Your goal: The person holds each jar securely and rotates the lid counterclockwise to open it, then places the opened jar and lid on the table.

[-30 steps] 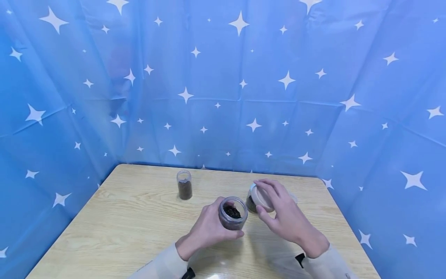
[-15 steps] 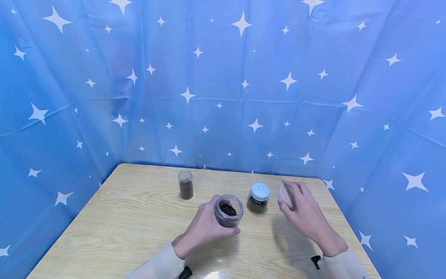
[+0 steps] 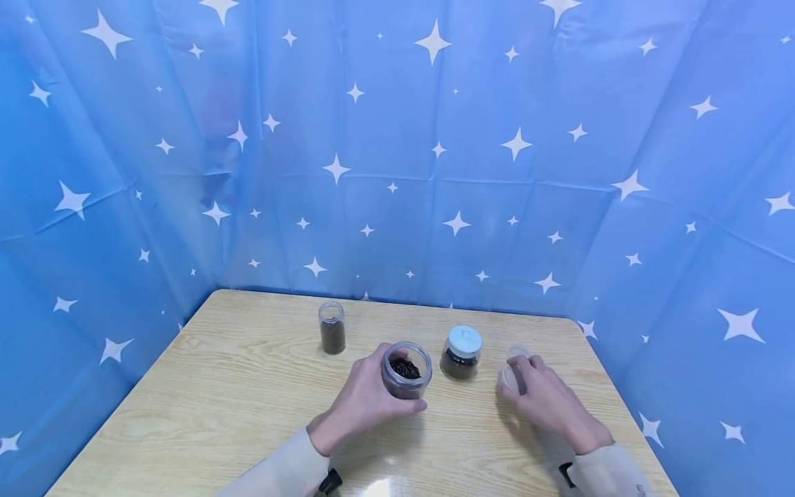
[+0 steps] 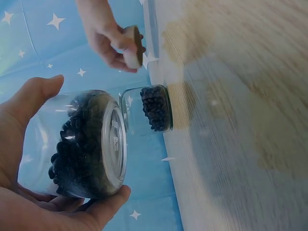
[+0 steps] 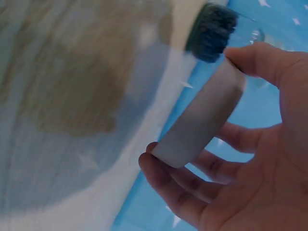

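Here, starry blue cloth backs a wood-grained table beneath the held jar.

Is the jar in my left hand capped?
No, the glass jar in the left hand has an open mouth, dark beans showing inside.

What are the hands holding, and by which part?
The left hand grips an open jar of dark pieces around its side; the right hand holds a pale lid by its edge.
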`<state>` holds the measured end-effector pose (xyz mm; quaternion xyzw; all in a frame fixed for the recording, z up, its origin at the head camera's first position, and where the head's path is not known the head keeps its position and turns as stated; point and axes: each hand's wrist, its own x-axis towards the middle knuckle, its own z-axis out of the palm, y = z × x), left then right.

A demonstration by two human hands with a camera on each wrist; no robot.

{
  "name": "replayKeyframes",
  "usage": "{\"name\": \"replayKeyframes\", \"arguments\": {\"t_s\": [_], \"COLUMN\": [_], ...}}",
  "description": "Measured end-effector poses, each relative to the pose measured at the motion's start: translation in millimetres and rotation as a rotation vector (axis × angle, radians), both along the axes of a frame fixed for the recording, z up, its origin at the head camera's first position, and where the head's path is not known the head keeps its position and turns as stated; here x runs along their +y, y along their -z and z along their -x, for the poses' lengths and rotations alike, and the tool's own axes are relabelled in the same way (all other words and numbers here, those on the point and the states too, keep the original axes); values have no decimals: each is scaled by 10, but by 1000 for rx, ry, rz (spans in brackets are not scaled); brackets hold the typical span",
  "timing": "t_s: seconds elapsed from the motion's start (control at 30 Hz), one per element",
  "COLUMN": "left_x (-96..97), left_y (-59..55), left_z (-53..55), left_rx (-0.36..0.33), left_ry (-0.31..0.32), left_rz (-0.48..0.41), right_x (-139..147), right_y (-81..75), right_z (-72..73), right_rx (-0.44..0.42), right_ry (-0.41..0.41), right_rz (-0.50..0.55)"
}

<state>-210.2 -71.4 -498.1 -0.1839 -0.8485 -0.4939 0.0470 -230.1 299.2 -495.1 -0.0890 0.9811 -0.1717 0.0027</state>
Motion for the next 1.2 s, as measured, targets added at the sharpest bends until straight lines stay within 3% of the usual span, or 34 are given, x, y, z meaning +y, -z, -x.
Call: {"name": "replayKeyframes", "arguments": {"t_s": [0.2,0.77,1.2], "left_x": [-7,-35,-57], "left_y": [-26,36,56], "left_z": [59,373,585], "left_rx": [-16,-13,-34], "left_ry": [-11,-114,-167], "left_rz": [-20,-23,-7], "right_x": [42,109,61], "right_y": [48,126,84], "right_z": [45,82,-32], "right_rx": [-50,-46,122], "right_ry": [6,14,-13], "right_rz": [-40,-83,-90]}}
